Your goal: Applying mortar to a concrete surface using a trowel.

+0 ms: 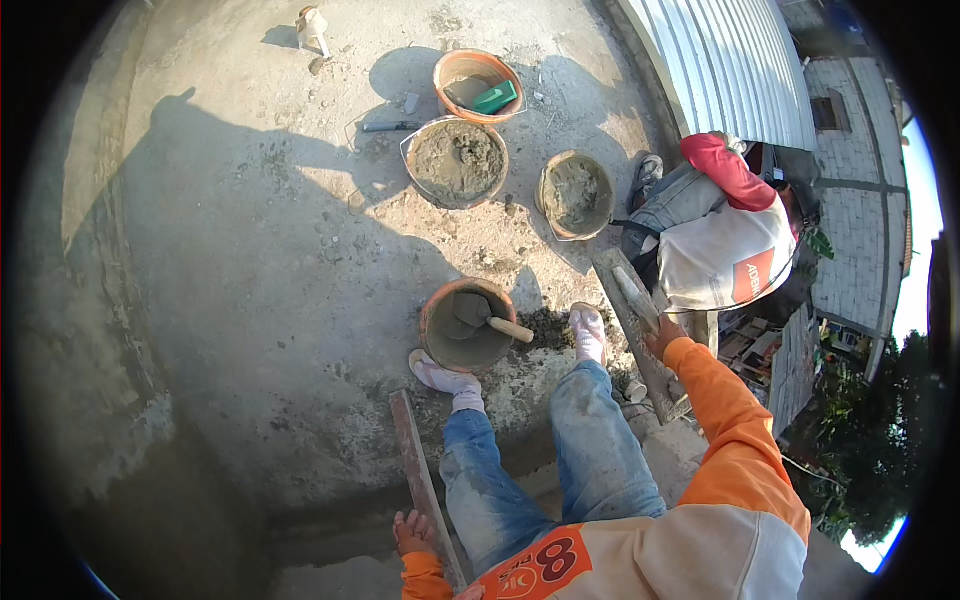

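Observation:
My right hand (662,338) grips a long pale tool (632,290), perhaps a float, lying along a cement-smeared board (668,385) at my right. My left hand (414,530) has its fingers apart beside a long narrow plank (412,440) at my left side. Between my feet and just ahead of them is an orange-rimmed bucket (450,345) with a wooden-handled trowel (508,328) in it, its blade down on the grey inside.
Ahead stand buckets of wet cement (450,160) (575,200) and one with a green tool (494,97). A co-worker (725,250) crouches at right, beside a corrugated roof (730,60) and the edge above lower roofs. A wall (90,200) runs along the left.

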A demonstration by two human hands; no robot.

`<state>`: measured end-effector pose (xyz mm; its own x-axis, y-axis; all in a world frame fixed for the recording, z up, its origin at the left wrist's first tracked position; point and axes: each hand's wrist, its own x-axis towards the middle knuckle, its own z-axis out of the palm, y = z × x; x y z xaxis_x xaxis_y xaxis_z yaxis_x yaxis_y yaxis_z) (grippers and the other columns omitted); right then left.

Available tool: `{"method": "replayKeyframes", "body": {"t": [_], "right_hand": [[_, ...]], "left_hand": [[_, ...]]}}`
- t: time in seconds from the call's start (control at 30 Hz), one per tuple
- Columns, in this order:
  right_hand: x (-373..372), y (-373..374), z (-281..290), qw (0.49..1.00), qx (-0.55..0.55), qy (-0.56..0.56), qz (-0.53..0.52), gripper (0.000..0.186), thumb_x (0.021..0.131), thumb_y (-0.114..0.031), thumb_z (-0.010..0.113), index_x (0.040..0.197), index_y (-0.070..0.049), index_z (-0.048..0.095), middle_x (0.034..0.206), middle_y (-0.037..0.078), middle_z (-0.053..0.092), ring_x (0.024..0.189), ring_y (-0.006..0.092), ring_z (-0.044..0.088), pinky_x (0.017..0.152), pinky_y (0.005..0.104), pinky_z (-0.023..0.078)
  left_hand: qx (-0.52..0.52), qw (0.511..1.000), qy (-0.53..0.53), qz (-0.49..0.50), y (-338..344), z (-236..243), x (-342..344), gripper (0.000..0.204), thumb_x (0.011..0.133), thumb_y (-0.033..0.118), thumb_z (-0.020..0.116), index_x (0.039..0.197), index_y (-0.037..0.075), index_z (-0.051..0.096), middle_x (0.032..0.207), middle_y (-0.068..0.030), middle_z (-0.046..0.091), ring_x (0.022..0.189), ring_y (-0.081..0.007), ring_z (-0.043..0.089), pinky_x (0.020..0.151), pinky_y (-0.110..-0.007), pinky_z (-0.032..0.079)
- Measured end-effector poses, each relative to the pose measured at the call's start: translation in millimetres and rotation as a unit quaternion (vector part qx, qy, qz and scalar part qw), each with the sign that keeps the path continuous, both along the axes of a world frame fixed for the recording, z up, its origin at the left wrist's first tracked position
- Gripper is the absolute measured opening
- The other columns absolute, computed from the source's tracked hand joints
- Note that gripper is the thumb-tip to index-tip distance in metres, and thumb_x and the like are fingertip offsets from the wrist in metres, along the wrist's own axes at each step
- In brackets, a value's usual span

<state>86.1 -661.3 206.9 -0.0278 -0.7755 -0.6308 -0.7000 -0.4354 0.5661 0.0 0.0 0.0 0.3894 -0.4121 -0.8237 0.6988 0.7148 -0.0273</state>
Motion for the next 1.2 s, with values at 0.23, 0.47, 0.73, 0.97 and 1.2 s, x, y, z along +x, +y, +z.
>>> {"method": "replayKeyframes", "body": {"t": [0.23, 0.47, 0.73, 0.97, 1.2], "right_hand": [[-20.2, 139.6, -150.1, 0.975, 0.145, -0.113, -0.122, 0.054, 0.084, -0.034, 0.06, 0.127, -0.004, 0.044, 0.115, 0.021, 0.061, 0.11, 0.0366, 0.058, 0.094, 0.0445, 0.046], [-11.9, 158.8, -220.1, 0.93, 0.23, -0.208, -0.198, 0.044, 0.088, -0.024, 0.053, 0.129, -0.009, 0.047, 0.122, 0.016, 0.06, 0.114, 0.0311, 0.058, 0.093, 0.0414, 0.047], [10.4, 193.9, -357.6, 0.91, 0.105, -0.348, -0.201, 0.028, 0.093, -0.02, 0.043, 0.115, -0.007, 0.055, 0.103, 0.017, 0.064, 0.093, 0.028, 0.065, 0.076, 0.0442, 0.05], [114.0, 136.7, -462.8, 0.885, 0.089, -0.376, -0.258, 0.04, 0.097, -0.032, 0.034, 0.125, -0.013, 0.056, 0.133, 0.01, 0.053, 0.131, 0.0297, 0.042, 0.11, 0.0568, 0.02], [209.6, 134.2, -557.6, 0.883, 0.136, -0.407, -0.189, 0.04, 0.098, -0.029, 0.033, 0.124, -0.016, 0.059, 0.138, 0.008, 0.05, 0.131, 0.026, 0.042, 0.112, 0.0516, 0.02]], "left_hand": [[0.385, 0.82, -0.064, -0.419, -40.8, 133.2, 252.6, 0.058, 0.092, 0.043, 0.054, 0.134, 0.004, 0.043, 0.116, -0.0149, 0.061, 0.095, -0.0223, 0.062, 0.08, -0.032, 0.049], [0.436, 0.632, -0.205, -0.607, -92.9, 137.5, 298.0, 0.059, 0.092, 0.045, 0.055, 0.13, 0.0, 0.049, 0.112, -0.0142, 0.063, 0.092, -0.0209, 0.064, 0.072, -0.03, 0.05], [0.353, 0.529, -0.278, -0.72, -213.8, 60.7, 379.9, 0.065, 0.093, 0.051, 0.049, 0.133, -0.001, 0.046, 0.115, -0.0162, 0.06, 0.098, -0.0232, 0.06, 0.073, -0.033, 0.051], [0.353, 0.35, -0.276, -0.822, -286.7, -175.7, 529.8, 0.065, 0.088, 0.047, 0.06, 0.136, 0.006, 0.045, 0.13, -0.0119, 0.053, 0.117, -0.0273, 0.051, 0.089, -0.04, 0.044], [0.25, 0.305, -0.238, -0.887, -324.8, -319.2, 511.4, 0.077, 0.082, 0.062, 0.057, 0.134, 0.006, 0.044, 0.129, -0.0111, 0.05, 0.112, -0.0247, 0.05, 0.093, -0.045, 0.039]]}}
